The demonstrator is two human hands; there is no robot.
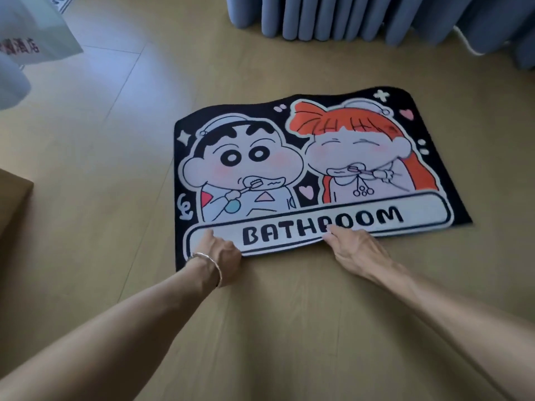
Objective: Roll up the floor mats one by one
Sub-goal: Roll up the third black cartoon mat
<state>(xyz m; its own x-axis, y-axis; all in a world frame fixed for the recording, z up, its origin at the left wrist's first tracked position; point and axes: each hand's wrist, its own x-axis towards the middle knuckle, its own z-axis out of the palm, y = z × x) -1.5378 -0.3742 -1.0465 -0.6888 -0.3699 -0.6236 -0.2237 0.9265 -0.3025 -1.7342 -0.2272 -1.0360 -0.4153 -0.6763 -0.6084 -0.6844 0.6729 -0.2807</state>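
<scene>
hands: two, bare, set apart along the near edge of the mat. left hand, bracelet on the wrist, pinches the edge at the lower-left corner, thumb on top. right hand has its fingertips on the edge under the middle of the word "bathroom"; cannot tell whether its thumb is tucked beneath.

mat: one, flat on the wooden floor, centre of the frame, printed side up, near edge barely raised between the hands.

step in hand, as judged: starting the first turn of the roll. advice: shift the right hand toward the lower-right corner so the hands sit evenly spaced; fold the edge over tight and level; keep both hands moving at one pace so the roll does not cone.

lie: long axis runs left to right, the right end a little higher in the frame. lettered band nearest the person, wavy far edge toward the curtain at the top. the roll would travel up the frame, across the short axis.
</scene>
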